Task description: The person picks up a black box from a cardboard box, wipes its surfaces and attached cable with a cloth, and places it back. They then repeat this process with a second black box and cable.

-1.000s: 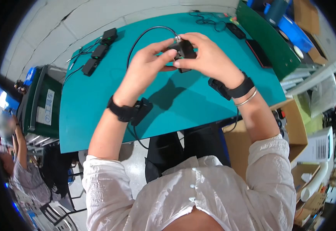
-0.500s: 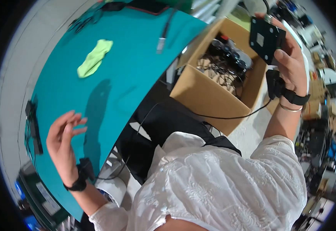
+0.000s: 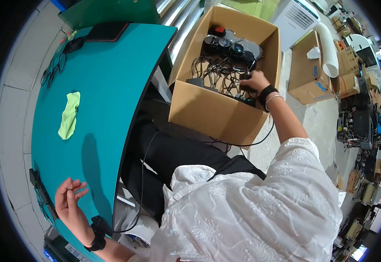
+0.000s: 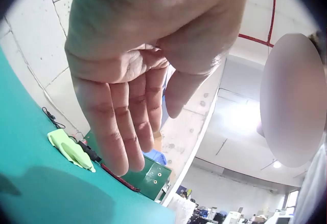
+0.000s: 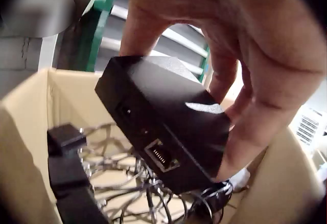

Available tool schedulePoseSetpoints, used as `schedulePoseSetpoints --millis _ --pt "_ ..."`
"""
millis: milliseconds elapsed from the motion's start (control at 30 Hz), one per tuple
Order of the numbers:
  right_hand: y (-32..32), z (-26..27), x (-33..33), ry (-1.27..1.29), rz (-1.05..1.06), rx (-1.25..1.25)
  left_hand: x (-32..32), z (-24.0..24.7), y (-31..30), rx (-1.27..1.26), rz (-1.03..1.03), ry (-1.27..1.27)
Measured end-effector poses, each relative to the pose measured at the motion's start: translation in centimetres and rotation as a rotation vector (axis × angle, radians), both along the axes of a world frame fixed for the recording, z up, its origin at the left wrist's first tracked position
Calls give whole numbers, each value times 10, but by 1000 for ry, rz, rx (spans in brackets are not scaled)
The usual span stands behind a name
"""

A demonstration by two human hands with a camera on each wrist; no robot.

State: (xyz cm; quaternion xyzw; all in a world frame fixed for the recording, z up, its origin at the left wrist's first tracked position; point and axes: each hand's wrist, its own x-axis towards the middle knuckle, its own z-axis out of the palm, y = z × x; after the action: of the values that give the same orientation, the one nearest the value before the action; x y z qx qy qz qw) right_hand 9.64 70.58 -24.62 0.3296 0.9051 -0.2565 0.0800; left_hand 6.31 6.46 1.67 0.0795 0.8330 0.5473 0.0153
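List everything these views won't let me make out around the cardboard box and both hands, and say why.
- Right wrist view: the far side of the black device, turned away from the camera.
- Head view: parts of the cardboard box floor, covered by tangled cables.
- Left wrist view: the left hand's wrist, cut off by the top edge.

Black boxy device (image 5: 171, 106) noted, network socket (image 5: 161, 156) set in one side; held tilted in right hand (image 3: 257, 81), at near right corner of open cardboard box (image 3: 216, 111).
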Motion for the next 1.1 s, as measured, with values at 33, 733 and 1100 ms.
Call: schedulePoseSetpoints --millis 33,733,1100 --pt "-22 14 -2 -119 26 82 -1 -1 0 -3 -4 -2" --pt "-43 22 -61 -191 130 -304 -16 -3 51 -22 -9 -92" --pt "-247 250 -104 536 532 -853 0 -34 120 355 -392 -554"
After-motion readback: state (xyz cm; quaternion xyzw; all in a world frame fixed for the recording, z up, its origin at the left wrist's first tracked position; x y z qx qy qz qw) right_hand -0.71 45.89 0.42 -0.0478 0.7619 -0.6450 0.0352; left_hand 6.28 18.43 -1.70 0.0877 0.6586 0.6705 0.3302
